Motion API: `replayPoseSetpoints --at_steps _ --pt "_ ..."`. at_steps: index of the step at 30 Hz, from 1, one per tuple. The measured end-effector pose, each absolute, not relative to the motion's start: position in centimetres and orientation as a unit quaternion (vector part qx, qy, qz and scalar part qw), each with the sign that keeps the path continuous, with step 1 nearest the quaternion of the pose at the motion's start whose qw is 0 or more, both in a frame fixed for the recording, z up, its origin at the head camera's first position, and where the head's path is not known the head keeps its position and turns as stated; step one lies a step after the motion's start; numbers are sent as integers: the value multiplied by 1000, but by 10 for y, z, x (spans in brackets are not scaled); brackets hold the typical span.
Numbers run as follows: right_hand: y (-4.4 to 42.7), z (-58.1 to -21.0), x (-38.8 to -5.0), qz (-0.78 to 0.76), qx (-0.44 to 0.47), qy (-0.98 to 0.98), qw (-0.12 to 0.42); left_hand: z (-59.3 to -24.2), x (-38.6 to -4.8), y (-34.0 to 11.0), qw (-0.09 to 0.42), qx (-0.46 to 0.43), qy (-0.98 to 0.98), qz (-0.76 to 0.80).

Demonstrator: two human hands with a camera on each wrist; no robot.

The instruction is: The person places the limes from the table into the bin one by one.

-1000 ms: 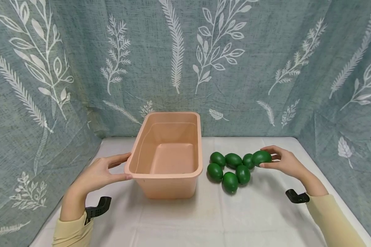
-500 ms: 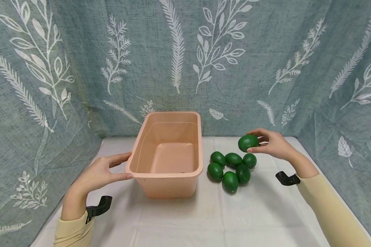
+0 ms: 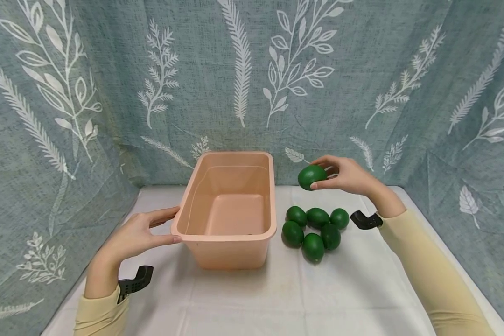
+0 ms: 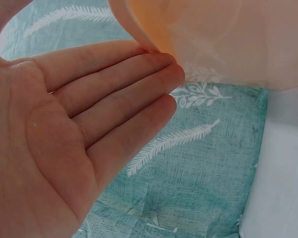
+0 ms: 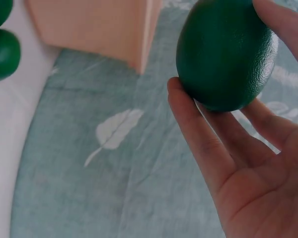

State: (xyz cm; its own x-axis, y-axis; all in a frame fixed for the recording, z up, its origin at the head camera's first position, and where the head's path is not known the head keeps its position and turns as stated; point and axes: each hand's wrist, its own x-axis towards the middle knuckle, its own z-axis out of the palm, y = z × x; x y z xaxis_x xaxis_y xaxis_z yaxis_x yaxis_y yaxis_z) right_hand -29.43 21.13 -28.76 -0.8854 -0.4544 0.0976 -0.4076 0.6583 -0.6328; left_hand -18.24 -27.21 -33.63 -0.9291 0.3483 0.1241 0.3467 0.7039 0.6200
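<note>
Green fruit point(image 5: 226, 57) sits at the tips of the right fingers point(image 5: 202, 134), which grip it.

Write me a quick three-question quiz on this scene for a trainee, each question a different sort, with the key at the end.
1. Count: how many green ovals lie on the white cloth?
2. True or false: the right hand has an oval lifted clear of the cloth.
3. Choose one: what do the fingers of the left hand touch?
a) the leaf-patterned curtain
b) the peach tub
c) one of the ovals on the cloth

Key: 1: six. 2: true. 3: b.
</note>
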Motion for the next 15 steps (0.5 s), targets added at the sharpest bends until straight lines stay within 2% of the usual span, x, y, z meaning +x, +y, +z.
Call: replayPoseSetpoints --at_steps 15 --pt "149 -266 -311 -339 -265 900 72 -339 -184 -276 5 182 922 342"
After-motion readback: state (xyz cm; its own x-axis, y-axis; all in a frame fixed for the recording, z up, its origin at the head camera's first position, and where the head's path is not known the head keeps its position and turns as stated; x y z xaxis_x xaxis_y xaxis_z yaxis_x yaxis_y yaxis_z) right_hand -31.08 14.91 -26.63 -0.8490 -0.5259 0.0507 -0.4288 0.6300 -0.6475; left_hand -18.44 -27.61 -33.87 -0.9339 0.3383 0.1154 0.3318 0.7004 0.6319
